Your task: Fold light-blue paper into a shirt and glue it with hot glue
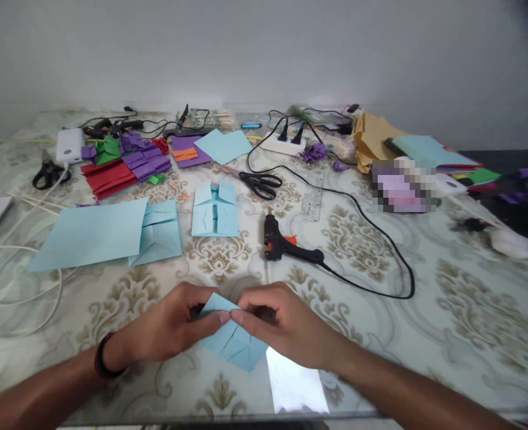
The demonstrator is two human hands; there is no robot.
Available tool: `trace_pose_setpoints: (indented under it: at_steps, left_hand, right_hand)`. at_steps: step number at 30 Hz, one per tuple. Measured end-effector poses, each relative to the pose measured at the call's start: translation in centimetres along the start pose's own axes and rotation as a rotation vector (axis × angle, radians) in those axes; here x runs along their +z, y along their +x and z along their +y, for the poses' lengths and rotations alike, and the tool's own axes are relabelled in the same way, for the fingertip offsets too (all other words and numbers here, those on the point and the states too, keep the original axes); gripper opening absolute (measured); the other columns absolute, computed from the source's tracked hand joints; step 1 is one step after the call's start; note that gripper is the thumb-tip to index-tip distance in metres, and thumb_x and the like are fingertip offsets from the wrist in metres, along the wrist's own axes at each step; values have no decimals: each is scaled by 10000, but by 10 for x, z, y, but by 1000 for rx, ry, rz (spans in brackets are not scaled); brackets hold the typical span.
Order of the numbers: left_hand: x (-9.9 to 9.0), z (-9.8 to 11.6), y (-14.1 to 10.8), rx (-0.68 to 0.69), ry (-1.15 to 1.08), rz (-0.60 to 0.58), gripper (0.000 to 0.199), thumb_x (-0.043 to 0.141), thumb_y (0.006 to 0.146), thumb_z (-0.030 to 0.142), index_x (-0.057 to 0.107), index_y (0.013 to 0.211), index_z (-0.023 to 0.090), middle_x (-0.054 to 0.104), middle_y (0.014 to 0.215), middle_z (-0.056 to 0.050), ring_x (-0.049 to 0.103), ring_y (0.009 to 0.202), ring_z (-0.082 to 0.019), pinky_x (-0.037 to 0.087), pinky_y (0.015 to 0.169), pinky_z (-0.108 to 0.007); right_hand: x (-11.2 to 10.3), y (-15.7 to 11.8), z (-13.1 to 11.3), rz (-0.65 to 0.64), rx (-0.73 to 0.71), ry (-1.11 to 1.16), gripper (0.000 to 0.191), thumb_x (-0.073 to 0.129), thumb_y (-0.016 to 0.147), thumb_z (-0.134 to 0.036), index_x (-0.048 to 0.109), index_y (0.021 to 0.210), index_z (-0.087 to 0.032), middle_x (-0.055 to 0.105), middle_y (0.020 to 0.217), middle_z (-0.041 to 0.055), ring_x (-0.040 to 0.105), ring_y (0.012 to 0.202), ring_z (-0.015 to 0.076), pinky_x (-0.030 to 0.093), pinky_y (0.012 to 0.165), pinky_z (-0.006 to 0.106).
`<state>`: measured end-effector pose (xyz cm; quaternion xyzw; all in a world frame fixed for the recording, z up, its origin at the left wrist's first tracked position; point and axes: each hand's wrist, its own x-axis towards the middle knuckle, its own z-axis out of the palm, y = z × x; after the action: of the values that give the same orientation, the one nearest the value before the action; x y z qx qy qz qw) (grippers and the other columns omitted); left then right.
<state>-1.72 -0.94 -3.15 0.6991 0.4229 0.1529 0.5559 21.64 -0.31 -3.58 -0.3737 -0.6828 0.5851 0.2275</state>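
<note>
1. The folded light-blue paper [242,351] lies directly under the fingertips of both hands, with most of its visible face spreading from the thumbs towards 5 o'clock, nearer the body.
2. Its longer line seems to run from 11 to 5 o'clock; the hands cover part of the outline, so this is a judgement. One corner points up to 11, another down to between 5 and 6.
3. The left hand [169,322] comes in from 8 o'clock and the right hand [291,325] from 4. Neither is clearly nearer: both touch the paper.
4. The fingers of each hand are closed on its upper part, thumbs on top and almost meeting at a fold. The undersides of the grips are hidden.
5. The near edge of the counter [362,334] runs below the paper at 6 o'clock, with a bright reflection just beside the paper at 4.
6. Beyond the hands, the glue gun [284,242] sits at 1 o'clock, nozzle towards 12, its black cable [407,263] looping round to 3. Another folded blue piece [226,222] stands apart between 11 and 12, and a flat blue sheet [96,233] at 10. Movement looks tightest towards 1 and 12.
</note>
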Motion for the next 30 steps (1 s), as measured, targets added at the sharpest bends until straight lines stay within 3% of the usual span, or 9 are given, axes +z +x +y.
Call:
trace_pose_setpoints:
  at_steps: [4, 7, 10, 16, 19, 22, 30]
  left_hand:
    - [-3, -3, 1, -15, -167, 39, 351, 612, 991, 455, 687, 851, 142, 563, 741, 5, 470, 669, -119, 401, 588, -223]
    - [-5, -4, 2, -75, -256, 110, 348, 690, 920, 457, 635, 770, 148, 502, 672, 27, 433, 608, -106, 353, 524, -210]
    - [-5, -2, 2, -89, -241, 75, 346, 719, 893, 420, 599, 708, 153, 428, 615, 53, 368, 565, -89, 287, 492, -203]
    - [-5, 2, 2, -61, -301, -64, 258, 684, 935, 417, 665, 967, 161, 583, 794, 13, 487, 681, -120, 396, 600, -220]
    - [-4, 3, 2, -75, -243, -102, 303, 614, 986, 430, 672, 879, 153, 543, 726, 25, 419, 622, -103, 348, 560, -216]
    - [-3, 4, 2, -93, -136, -59, 338, 626, 973, 437, 627, 786, 155, 447, 653, 52, 338, 578, -90, 276, 506, -209]
    - [-3, 3, 1, -135, -117, -81, 369, 597, 963, 438, 575, 726, 156, 421, 630, 56, 324, 554, -83, 257, 474, -200]
  right_hand:
    - [-1, -2, 1, 34, 34, 40, 375, 676, 957, -388, 580, 664, -174, 485, 592, -50, 417, 541, 85, 298, 492, 216]
    - [2, -4, 4, -69, 72, 24, 348, 658, 955, -364, 593, 672, -172, 587, 603, -21, 507, 538, 98, 350, 499, 217]
    - [4, -6, 5, -129, 75, 18, 297, 653, 954, -371, 669, 747, -159, 670, 659, 16, 565, 556, 115, 374, 500, 219]
    - [3, -5, 4, -13, 52, 59, 404, 648, 963, -415, 630, 651, -158, 595, 574, -9, 493, 512, 93, 328, 468, 211]
    - [4, -3, 5, 23, 54, 34, 370, 697, 927, -407, 624, 661, -161, 545, 589, -29, 455, 534, 91, 319, 477, 215]
    - [5, -2, 6, 41, 65, 2, 334, 684, 934, -407, 656, 711, -161, 536, 617, -30, 462, 561, 100, 335, 500, 225]
    - [2, -3, 2, 49, 76, -23, 367, 672, 930, -398, 594, 645, -179, 542, 570, -31, 470, 529, 106, 337, 483, 233]
